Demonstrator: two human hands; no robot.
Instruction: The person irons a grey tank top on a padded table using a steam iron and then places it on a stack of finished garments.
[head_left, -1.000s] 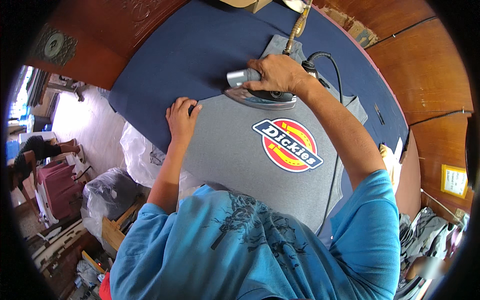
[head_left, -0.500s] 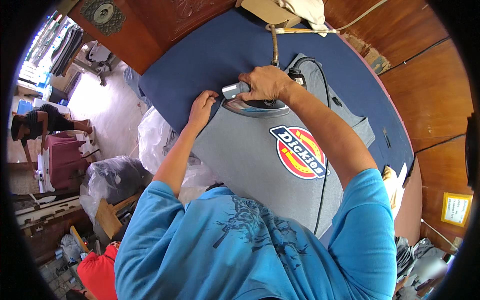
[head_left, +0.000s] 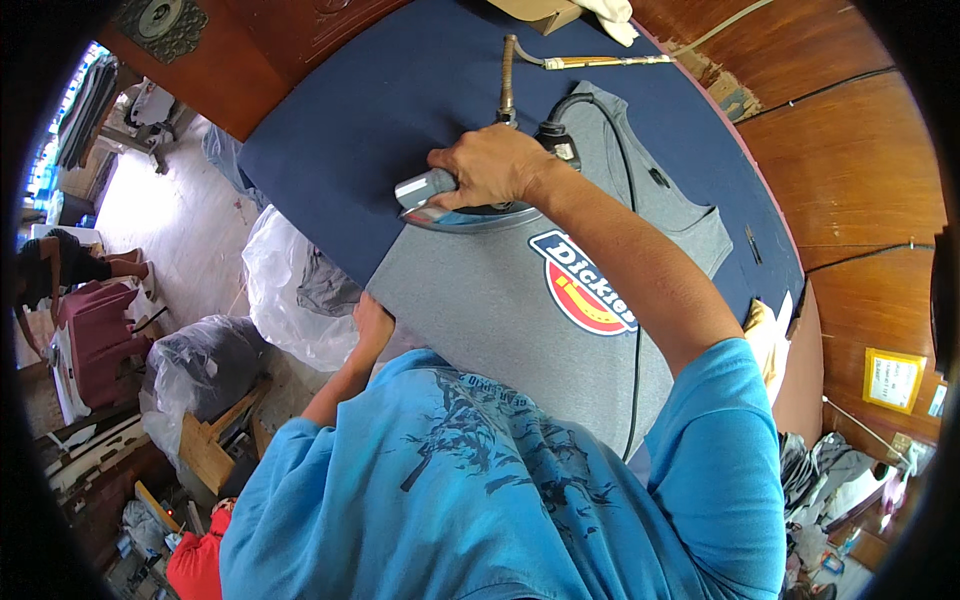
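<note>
A grey T-shirt (head_left: 470,290) with a red, yellow and blue print on its front lies flat on a navy-covered ironing table (head_left: 400,95). My right hand (head_left: 495,168) is wrapped round the handle of a steam iron (head_left: 470,222), whose soleplate rests on the shirt near its far left edge. A brown hose (head_left: 507,80) and a black cord (head_left: 637,320) run from the iron; the cord crosses the shirt toward me. At the shirt's near left corner, my left hand (head_left: 374,325) grips the cloth, its fingertips partly hidden at the edge.
Clear plastic bags (head_left: 285,280) with dark cloth lie below the table's left side. A wooden wall (head_left: 840,170) rises on the right. On the table's right lies a small dark tool (head_left: 753,245). Another person (head_left: 60,260) bends over maroon cloth (head_left: 95,325) at far left.
My left hand has moved from beside the iron's tip back toward me, to the shirt's near left corner. The iron stays in my right hand; the whole view has shifted somewhat.
</note>
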